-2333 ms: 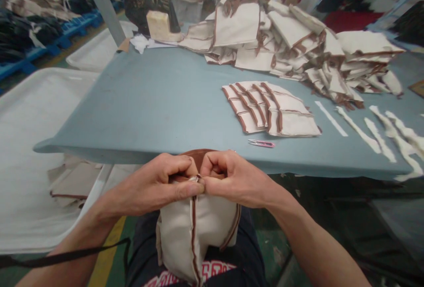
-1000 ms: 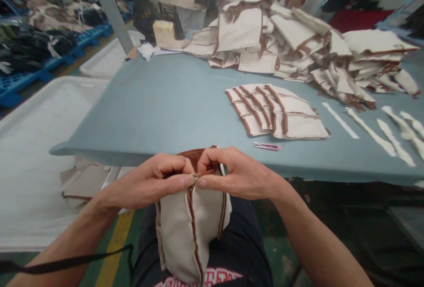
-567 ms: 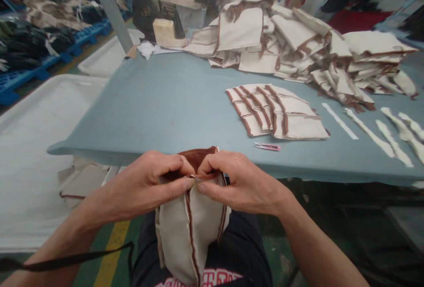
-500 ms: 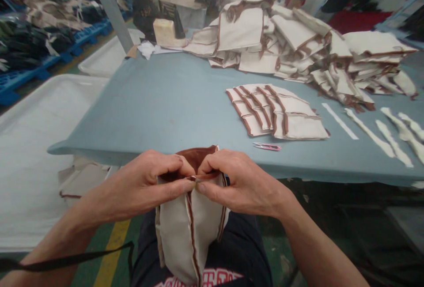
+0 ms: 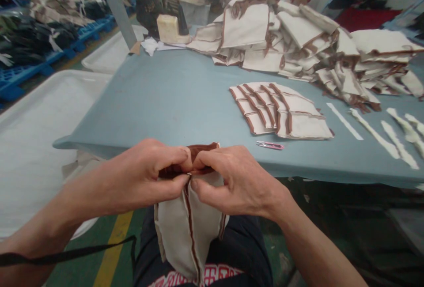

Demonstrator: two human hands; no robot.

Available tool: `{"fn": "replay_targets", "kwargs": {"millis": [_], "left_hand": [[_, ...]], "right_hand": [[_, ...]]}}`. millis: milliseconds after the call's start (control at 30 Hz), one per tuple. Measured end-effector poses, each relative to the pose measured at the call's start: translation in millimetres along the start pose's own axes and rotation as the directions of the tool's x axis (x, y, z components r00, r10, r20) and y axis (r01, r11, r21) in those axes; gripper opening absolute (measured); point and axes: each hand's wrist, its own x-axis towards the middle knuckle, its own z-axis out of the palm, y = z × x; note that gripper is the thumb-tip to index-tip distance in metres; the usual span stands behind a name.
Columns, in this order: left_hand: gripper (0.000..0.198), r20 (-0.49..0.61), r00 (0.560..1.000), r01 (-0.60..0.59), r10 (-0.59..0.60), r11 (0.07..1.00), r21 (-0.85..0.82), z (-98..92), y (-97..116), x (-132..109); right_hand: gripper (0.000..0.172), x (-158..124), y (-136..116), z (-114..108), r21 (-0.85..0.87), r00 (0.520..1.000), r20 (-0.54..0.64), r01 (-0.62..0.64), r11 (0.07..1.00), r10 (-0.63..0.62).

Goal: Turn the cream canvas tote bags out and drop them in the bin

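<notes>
A cream fabric pouch (image 5: 175, 229) with brown seam binding and a brown lining hangs over my lap, its opening facing up. My left hand (image 5: 155, 170) pinches the rim left of the middle seam, thumb outside and fingers tucked inside. Right beside it, my right hand (image 5: 228, 179) pinches the same rim on the other side of the seam. The two thumbs nearly meet at the seam top. Between the fingertips, the bit of rim is mostly hidden. Pink-handled thread snips (image 5: 270, 145) lie on the table past my right hand.
The blue-covered table (image 5: 152, 97) carries a fanned stack of cream pieces with brown binding (image 5: 281, 110), a large heap of similar pieces (image 5: 298, 44) behind, and white strips (image 5: 344, 121) to the right. A white tub (image 5: 36, 145) stands at left, near a metal post (image 5: 114, 9).
Both hands keep their grip on the pouch rim and have drawn slightly closer together at the seam. The whole view has shifted a little, so the table appears farther right.
</notes>
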Motion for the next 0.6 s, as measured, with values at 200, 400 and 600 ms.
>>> {"fn": "replay_targets", "kwargs": {"millis": [200, 400, 600], "left_hand": [[0.017, -0.087, 0.995, -0.034, 0.046, 0.99, 0.139, 8.9, 0, -6], [0.013, -0.124, 0.992, -0.002, 0.011, 0.997, 0.071, 10.5, -4, -5], [0.032, 0.137, 0.979, 0.163, -0.153, 0.985, -0.062, 1.2, -10, 1]], "right_hand": [[0.018, 1, 4, 10, 0.011, 0.994, -0.052, -0.096, 0.995, 0.097], [0.011, 4, 0, 3, 0.227, 0.971, 0.066, -0.237, 0.945, 0.228], [0.022, 4, 3, 4, 0.175, 0.979, 0.047, -0.201, 0.964, 0.196]]}}
